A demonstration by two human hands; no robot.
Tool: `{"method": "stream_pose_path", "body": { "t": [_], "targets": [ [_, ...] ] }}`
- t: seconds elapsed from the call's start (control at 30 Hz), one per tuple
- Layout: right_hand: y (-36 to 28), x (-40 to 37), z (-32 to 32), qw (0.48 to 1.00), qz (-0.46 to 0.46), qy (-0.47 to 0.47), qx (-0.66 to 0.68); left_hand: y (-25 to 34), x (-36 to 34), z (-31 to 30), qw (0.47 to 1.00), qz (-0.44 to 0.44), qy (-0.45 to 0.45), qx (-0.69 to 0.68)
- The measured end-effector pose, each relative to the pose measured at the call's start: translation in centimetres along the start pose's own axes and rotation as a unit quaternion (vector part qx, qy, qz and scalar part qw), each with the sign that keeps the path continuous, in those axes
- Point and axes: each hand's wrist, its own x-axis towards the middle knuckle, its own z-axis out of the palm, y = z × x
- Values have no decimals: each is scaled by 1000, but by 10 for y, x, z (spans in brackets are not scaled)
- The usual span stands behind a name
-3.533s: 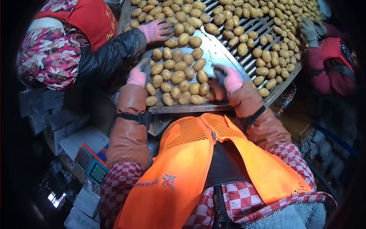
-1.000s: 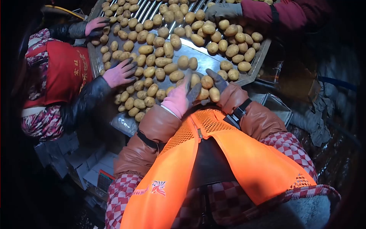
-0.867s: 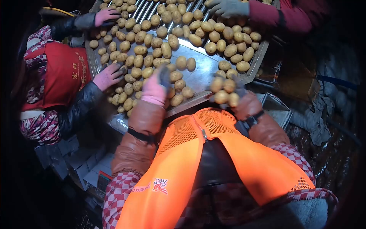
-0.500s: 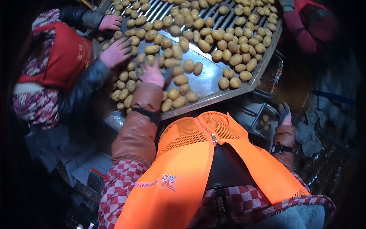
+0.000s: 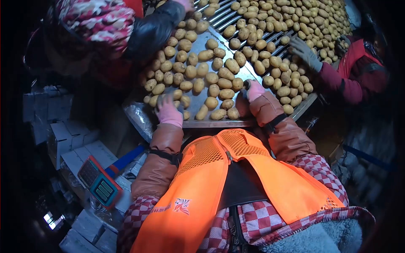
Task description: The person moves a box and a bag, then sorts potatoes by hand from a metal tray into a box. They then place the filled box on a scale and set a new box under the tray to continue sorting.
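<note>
Many yellow potatoes lie on a metal sorting table in front of me. My left hand, in a pink glove, rests on the potatoes at the table's near left corner, fingers spread. In a pink and dark glove, my right hand touches the potatoes at the near right of the flat plate. Whether either hand grips a potato is hidden by the gloves and the pile.
A co-worker's dark sleeve reaches over the table from the upper left. Another person's grey-gloved hand works the roller bars at the right. A scale and white boxes sit low on the left.
My right hand has come back up from the crate at my lower right to the table's near right. My left hand slid toward the near left corner.
</note>
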Motion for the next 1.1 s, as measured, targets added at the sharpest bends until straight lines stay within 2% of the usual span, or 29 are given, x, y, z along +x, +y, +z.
{"method": "stream_pose_path", "body": {
  "t": [0.03,0.07,0.13,0.2,0.23,0.3,0.37,0.43,0.47,0.5,0.53,0.57,0.6,0.67,0.7,0.73,0.77,0.83,0.87,0.9,0.93,1.0,1.03,1.1],
  "targets": [
    [17,8,10,981,24,-56,184,-6,1,5,994,-101,8,-48],
    [34,15,20,926,68,-101,357,4,0,1,997,-70,-8,4],
    [-16,-5,5,779,108,-167,594,47,5,-16,993,-6,-38,108],
    [-50,-18,1,738,95,-209,634,92,8,-10,973,219,-45,58],
    [-61,-21,0,734,84,-221,637,101,14,-7,962,270,-30,33],
    [-70,-22,-6,765,64,-225,600,113,24,-1,928,372,2,-17],
    [-59,-12,-21,861,59,-178,472,84,35,8,959,278,11,-43],
    [-15,14,-46,935,117,-95,320,39,46,28,977,213,8,-24],
    [-22,13,-68,978,91,33,187,25,49,37,981,194,4,6],
    [4,20,-87,975,44,121,183,30,48,31,989,141,38,1],
    [5,13,-114,963,54,214,153,39,47,20,994,87,71,-6],
    [1,8,-144,967,32,251,-9,55,46,8,973,133,187,-3],
    [35,16,-155,948,-11,285,-141,74,53,-4,973,187,137,-18],
    [66,28,-142,956,85,207,-190,117,71,-18,956,289,31,-44],
    [40,18,-136,956,122,187,-191,141,80,-16,962,273,-6,-17],
    [12,10,-133,960,101,140,-221,165,90,-13,966,255,-41,11],
    [-3,8,-112,929,141,155,-304,183,99,-13,974,212,-77,18],
    [-34,-4,-106,966,91,45,-240,198,118,6,976,196,-97,18],
    [-30,-9,-85,967,45,31,-250,202,122,13,976,185,-109,19],
    [-32,-25,-73,978,-7,42,-206,208,128,15,972,170,-151,54],
    [-45,-34,-76,972,-4,-38,-230,212,131,10,971,162,-165,58],
    [-48,-29,-94,982,-29,-181,-54,211,130,2,968,143,-196,66],
    [-42,-21,-96,990,-19,-139,-2,204,132,6,962,151,-217,71],
    [-28,12,-104,994,-3,-53,100,200,120,6,959,186,-190,100]
  ]
}}
